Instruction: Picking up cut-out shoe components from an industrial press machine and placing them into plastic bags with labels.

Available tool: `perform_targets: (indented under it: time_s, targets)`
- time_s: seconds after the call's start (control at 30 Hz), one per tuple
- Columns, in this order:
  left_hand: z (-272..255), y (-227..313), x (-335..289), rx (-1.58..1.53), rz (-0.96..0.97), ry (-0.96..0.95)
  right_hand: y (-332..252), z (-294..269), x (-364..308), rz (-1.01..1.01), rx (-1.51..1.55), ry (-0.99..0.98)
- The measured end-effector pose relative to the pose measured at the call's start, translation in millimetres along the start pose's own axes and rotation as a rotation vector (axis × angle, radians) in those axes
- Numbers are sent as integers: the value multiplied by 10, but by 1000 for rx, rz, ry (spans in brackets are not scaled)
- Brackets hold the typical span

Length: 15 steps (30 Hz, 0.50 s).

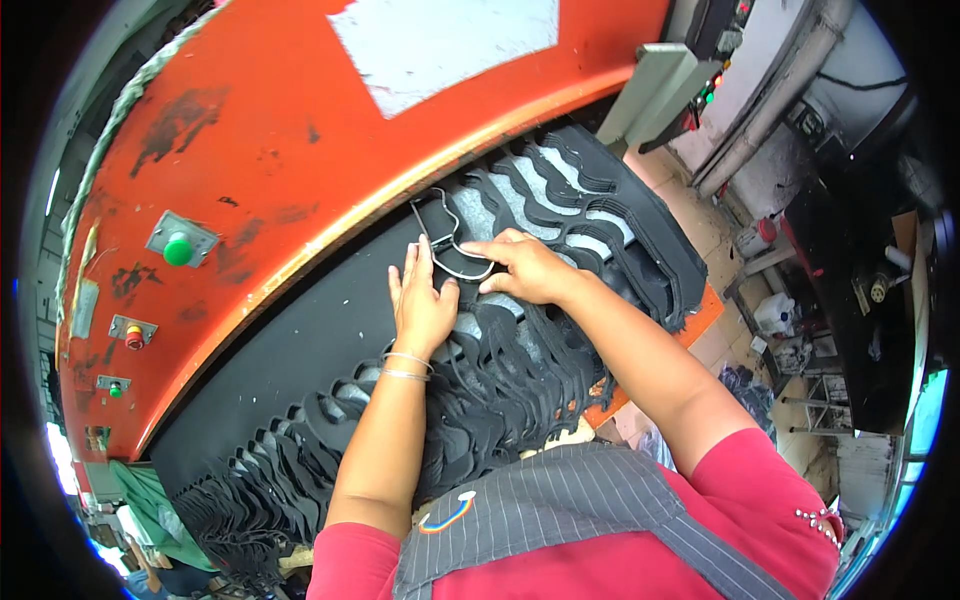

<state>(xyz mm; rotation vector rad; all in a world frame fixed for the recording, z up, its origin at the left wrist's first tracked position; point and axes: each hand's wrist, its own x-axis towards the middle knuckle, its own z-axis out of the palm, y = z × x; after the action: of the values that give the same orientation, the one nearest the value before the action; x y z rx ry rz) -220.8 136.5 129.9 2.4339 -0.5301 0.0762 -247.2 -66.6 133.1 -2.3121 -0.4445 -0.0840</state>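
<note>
Orange bed (pixel 705 312), its edge visible at the right, carries black sheet material (pixel 330 330), layered along the right margin. Upper-left band uncut; remainder bears rows of wavy openings, with a speckled light-grey surface (pixel 476 208) showing through. Ragged black strips (pixel 290 465) crowd the lower side. Curved metal die (pixel 441 240) lies on the sheet material, beside the openings.

That machine housing (pixel 290 130) blazes orange, smudged black; its largest push button (pixel 178 251) is green! Silvery cutting die (pixel 466 277), black sheet (pixel 300 335), grey pinstriped apron (pixel 570 500), rainbow patch (pixel 447 516), crimson shirt (pixel 745 490)!
</note>
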Motion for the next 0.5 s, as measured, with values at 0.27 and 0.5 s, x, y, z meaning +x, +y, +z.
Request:
perform_targets:
  time_s: [0.27, 0.5]
  targets:
    - [-1972, -1032, -1238, -619, -204, 847, -820, -358, -439, -16, 166, 360]
    - [-3603, -1828, -1880, -204, -422, 1524, -2657, 26, 397, -516, 178, 330]
